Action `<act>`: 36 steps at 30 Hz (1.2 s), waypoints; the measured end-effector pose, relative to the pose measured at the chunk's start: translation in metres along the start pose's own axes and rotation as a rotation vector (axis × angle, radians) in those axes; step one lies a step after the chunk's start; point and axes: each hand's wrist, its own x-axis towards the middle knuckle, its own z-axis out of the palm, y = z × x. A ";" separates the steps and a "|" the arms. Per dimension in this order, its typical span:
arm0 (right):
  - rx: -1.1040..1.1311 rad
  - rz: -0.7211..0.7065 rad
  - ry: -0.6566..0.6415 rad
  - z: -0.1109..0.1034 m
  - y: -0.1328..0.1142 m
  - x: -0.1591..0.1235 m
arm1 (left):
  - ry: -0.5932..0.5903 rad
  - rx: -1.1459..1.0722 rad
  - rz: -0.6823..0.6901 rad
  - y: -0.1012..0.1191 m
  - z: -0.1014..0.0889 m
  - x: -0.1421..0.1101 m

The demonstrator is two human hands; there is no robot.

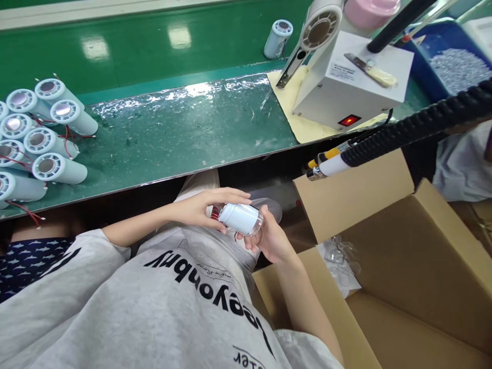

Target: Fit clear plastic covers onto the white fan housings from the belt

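Observation:
A light-blue cylinder (239, 217) lies tilted between my two hands, above my lap. It has a clear, rounded end (258, 225) on the right and red wires (215, 212) at the left end. My left hand (200, 207) grips the wired end, fingers over the top and thumb below. Around the clear end and underside curls my right hand (271, 239). Some of its fingertips are hidden beneath the cylinder.
Several similar cylinders (57, 168) with spoked ends and wires crowd the green bench (184, 128) at left. A white machine (346, 87) bears a knife (371, 70). A black corrugated hose (415, 123) crosses over an open cardboard box (418, 256) at right.

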 end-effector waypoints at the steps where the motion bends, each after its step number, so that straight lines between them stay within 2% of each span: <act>1: 0.007 0.018 -0.014 0.000 0.000 0.000 | 0.003 -0.002 -0.017 0.001 0.000 0.000; 4: -0.036 0.028 -0.049 0.001 0.003 0.000 | 0.021 -0.013 -0.086 0.005 0.003 0.000; 6: -0.131 -0.042 -0.011 0.000 0.008 -0.001 | 0.044 -0.026 -0.153 0.010 0.004 0.001; 7: -0.204 -0.113 0.048 -0.001 0.010 -0.003 | 0.059 -0.037 -0.190 0.012 0.005 0.000; 9: -0.387 -0.340 0.240 -0.005 0.014 -0.006 | 0.087 -0.076 -0.257 0.016 0.007 0.000; 11: -0.592 -0.650 0.392 -0.009 0.015 -0.008 | 0.099 -0.139 -0.310 0.018 0.008 0.000; 13: -0.775 -0.942 0.364 -0.013 0.014 -0.010 | 0.093 -0.207 -0.359 0.018 0.009 -0.001; 15: -0.891 -1.063 0.241 -0.016 0.012 -0.011 | 0.074 -0.259 -0.394 0.018 0.010 -0.001; 17: -0.869 -0.994 0.193 -0.017 0.011 -0.012 | 0.056 -0.261 -0.391 0.017 0.008 0.000; 21: -0.478 -0.683 0.161 -0.015 0.011 -0.014 | 0.025 -0.180 -0.274 0.018 0.003 0.001; 23: -0.358 -0.597 0.131 -0.015 0.012 -0.015 | 0.006 -0.195 -0.259 0.019 0.001 0.001; 28: -0.396 -0.552 0.170 -0.018 0.013 -0.015 | -0.034 -0.326 -0.335 0.012 0.004 -0.003; 32: -0.386 -0.463 0.167 -0.010 0.020 -0.010 | -0.045 -0.369 -0.425 0.000 0.014 -0.005; 34: -0.394 -0.466 0.138 -0.006 0.023 -0.009 | -0.014 -0.314 -0.533 0.001 0.013 -0.005; 36: -0.452 -0.474 0.111 -0.014 0.023 -0.013 | 0.037 -0.141 -0.632 0.010 -0.001 -0.001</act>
